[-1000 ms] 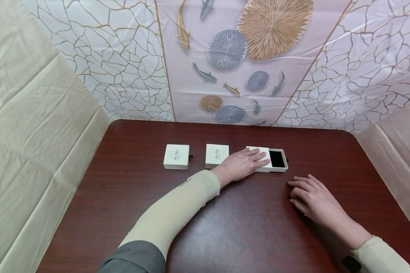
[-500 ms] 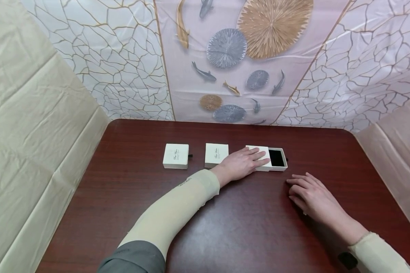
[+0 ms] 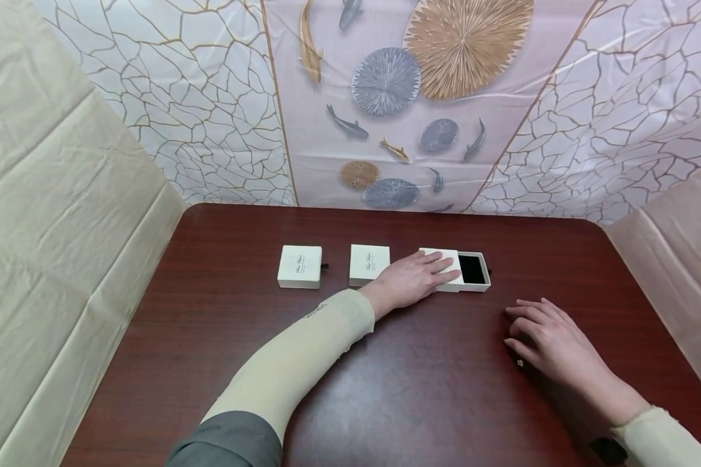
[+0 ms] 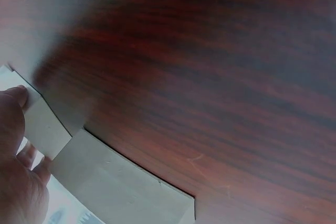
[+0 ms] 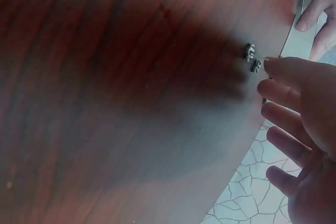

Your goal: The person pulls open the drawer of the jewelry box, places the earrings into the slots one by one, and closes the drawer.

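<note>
In the head view my left hand (image 3: 409, 280) spreads over the white sleeve of the right-hand drawer box (image 3: 451, 287), its thumb against the near side. The drawer (image 3: 481, 287) sticks out to the right, showing a black lining (image 3: 472, 268). My right hand (image 3: 561, 344) hovers over the table to the right and nearer, fingers loosely bent and spread. In the right wrist view two tiny sparkly stud earrings (image 5: 250, 52) with a thin pin show at its thumb tip. One sparkly earring (image 3: 520, 363) appears below the thumb in the head view.
Two more white boxes stand in the row: a middle box (image 3: 369, 262), partly behind my left wrist, and a left box (image 3: 300, 266) with a black pull tab (image 3: 325, 266). The dark red table (image 3: 415, 389) ends at a patterned cloth wall (image 3: 222, 130).
My right hand moves slightly right and nearer, while the sparkly earring below its thumb stays in place. My left hand and the box keep their positions.
</note>
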A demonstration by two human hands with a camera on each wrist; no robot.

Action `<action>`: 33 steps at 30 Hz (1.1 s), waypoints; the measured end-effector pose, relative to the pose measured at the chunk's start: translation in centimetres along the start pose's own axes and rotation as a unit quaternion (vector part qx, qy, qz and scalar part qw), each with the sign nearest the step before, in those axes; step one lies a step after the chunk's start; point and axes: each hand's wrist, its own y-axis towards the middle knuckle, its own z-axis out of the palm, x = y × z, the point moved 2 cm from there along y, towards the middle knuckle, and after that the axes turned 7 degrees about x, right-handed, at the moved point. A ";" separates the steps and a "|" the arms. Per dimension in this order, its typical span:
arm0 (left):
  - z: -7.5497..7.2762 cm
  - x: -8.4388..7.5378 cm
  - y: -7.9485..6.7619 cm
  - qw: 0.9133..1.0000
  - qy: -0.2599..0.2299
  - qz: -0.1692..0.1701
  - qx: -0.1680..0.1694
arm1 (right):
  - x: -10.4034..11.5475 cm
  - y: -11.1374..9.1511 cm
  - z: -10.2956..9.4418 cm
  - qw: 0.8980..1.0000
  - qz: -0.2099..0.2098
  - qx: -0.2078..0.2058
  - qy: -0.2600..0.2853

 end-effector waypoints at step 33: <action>0.1 -0.2 0.1 1.000 0.001 -0.002 -0.002 | -0.3 0.8 0.4 0.993 0.058 0.046 0.092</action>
